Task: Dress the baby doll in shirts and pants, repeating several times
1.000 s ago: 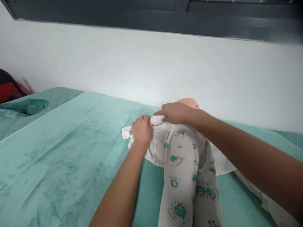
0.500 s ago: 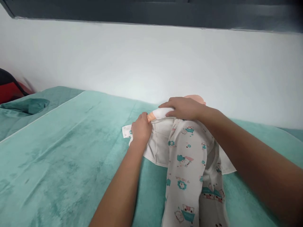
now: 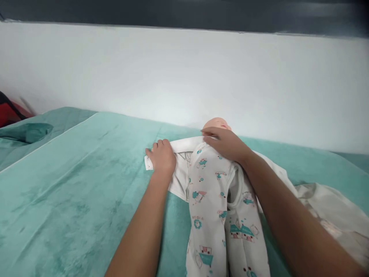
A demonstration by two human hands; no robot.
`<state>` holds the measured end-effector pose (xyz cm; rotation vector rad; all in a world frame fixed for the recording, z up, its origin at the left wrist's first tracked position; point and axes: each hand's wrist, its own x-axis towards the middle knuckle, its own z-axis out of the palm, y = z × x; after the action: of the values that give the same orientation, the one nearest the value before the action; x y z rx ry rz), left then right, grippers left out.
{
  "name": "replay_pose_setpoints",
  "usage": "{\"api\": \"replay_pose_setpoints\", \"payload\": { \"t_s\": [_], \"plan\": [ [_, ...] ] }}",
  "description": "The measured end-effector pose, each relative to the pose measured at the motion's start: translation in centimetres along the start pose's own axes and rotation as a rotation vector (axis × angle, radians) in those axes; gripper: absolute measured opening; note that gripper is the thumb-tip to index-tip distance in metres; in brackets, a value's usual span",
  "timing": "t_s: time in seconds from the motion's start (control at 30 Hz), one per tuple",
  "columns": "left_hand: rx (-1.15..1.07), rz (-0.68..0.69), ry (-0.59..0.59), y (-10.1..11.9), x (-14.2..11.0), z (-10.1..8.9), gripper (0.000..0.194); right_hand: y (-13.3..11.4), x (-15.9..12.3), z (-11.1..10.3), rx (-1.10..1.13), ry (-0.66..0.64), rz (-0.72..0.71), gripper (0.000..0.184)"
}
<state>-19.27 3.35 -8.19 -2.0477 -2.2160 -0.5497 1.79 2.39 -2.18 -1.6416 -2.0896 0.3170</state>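
A doll lies on its back on the bed, its bare head [image 3: 215,123] showing near the wall. White baby clothes with teal and pink prints [image 3: 206,200] cover its body and hang toward me. My left hand [image 3: 163,156] is closed around the end of the doll's outstretched arm, at the end of the white sleeve [image 3: 186,144]. My right hand [image 3: 223,142] rests at the doll's neck and shoulder, fingers stretched out and thumb a little apart, touching the clothing. It hides the collar and part of the chin.
The bed has a teal plush cover [image 3: 86,184]. Beige crumpled cloth [image 3: 331,204] lies at the right, partly behind my forearm. A white wall [image 3: 161,77] rises behind, below a dark panel [image 3: 178,13]. Something red and black [image 3: 10,111] stands at far left.
The white sleeve now reaches my left hand, covering the doll's arm that showed bare. My right hand has moved from the sleeve to the shoulder. The view has turned rightward, revealing the beige cloth.
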Motion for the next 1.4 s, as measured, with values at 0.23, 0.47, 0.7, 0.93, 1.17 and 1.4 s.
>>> {"api": "replay_pose_setpoints", "payload": {
  "t_s": [0.23, 0.47, 0.7, 0.93, 1.17, 1.4],
  "plan": [
    [0.015, 0.01, -0.005, 0.2, 0.2, 0.4, 0.037, 8.7, -8.1, 1.5, -0.062, 0.334, 0.299, 0.043],
    [-0.034, 0.182, 0.1, 1.2, -0.3, -0.1, 0.06, 8.2, -7.6, 2.4, -0.187, 0.413, 0.286, 0.042],
    [-0.578, 0.448, 0.132, 5.2, -2.3, -0.9, 0.05, 8.2, -6.9, 1.6, -0.154, 0.354, 0.337, 0.041],
    [-0.752, 0.393, 0.134, 5.3, -2.3, -0.5, 0.037, 8.8, -6.2, 1.9, -0.154, 0.396, 0.32, 0.038],
    [-0.853, 0.384, 0.178, 5.4, -2.5, -0.6, 0.035, 8.0, -6.2, 1.7, -0.173, 0.371, 0.358, 0.036],
    [-0.903, 0.565, 0.008, 9.0, -4.7, -5.1, 0.029, 7.6, -6.3, 1.2, -0.15, 0.348, 0.389, 0.049]
  ]
}}
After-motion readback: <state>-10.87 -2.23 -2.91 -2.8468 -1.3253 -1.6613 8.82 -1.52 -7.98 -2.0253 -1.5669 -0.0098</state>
